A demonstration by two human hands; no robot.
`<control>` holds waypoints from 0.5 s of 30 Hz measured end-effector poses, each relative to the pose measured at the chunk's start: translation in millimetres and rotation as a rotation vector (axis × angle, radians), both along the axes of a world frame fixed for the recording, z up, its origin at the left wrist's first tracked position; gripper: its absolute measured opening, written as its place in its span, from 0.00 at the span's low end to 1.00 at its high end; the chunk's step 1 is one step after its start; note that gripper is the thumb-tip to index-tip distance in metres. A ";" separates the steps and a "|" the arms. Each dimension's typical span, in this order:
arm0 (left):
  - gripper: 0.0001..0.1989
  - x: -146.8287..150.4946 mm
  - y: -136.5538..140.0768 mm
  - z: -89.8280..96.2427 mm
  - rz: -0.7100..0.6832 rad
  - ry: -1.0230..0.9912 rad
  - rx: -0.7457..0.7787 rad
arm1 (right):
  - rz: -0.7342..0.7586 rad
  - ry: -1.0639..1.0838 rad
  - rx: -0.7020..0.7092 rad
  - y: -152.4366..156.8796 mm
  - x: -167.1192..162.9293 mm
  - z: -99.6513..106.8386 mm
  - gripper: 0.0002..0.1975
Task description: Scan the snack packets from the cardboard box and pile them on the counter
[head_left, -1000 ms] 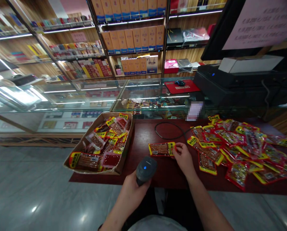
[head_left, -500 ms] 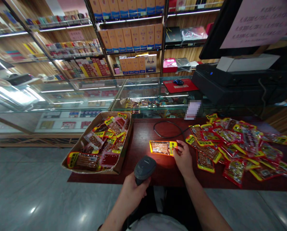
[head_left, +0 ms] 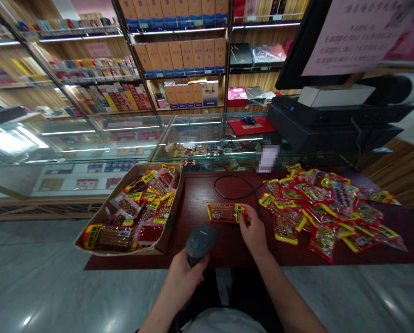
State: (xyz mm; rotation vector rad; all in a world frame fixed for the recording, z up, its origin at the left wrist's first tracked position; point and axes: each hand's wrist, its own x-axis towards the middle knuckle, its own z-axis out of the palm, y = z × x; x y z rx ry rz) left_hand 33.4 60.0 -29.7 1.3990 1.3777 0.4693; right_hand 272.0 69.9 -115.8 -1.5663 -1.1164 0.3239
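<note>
Left hand (head_left: pixel 186 274) is closed around a dark scanner (head_left: pixel 201 240) near the front edge of the desk (head_left: pixel 198 190); right hand (head_left: pixel 253 230) pinches one end of a flat packet (head_left: pixel 222 212), between front and back edges. At the left edge stands a carton (head_left: pixel 172 219); behind, glass showcase (head_left: pixel 193 133) and wooden shelves (head_left: pixel 255 79).

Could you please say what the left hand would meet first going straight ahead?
Its barcode scanner would likely meet the snack packet in the right hand first, though depth is unclear.
</note>
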 end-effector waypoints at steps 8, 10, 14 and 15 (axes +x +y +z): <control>0.13 6.4 -2.4 8.3 -0.037 -0.067 0.027 | -0.279 -0.164 0.100 -22.4 52.5 58.6 0.18; 0.13 6.9 -2.5 9.8 -0.036 -0.082 0.030 | -0.458 -0.128 0.145 -30.7 89.2 77.6 0.20; 0.13 6.6 -2.5 8.8 -0.060 -0.088 0.031 | -0.768 -0.097 0.230 -50.0 178.5 87.2 0.25; 0.12 6.2 -2.4 8.0 -0.070 -0.085 0.034 | -0.811 -0.130 0.190 -55.3 198.5 83.1 0.27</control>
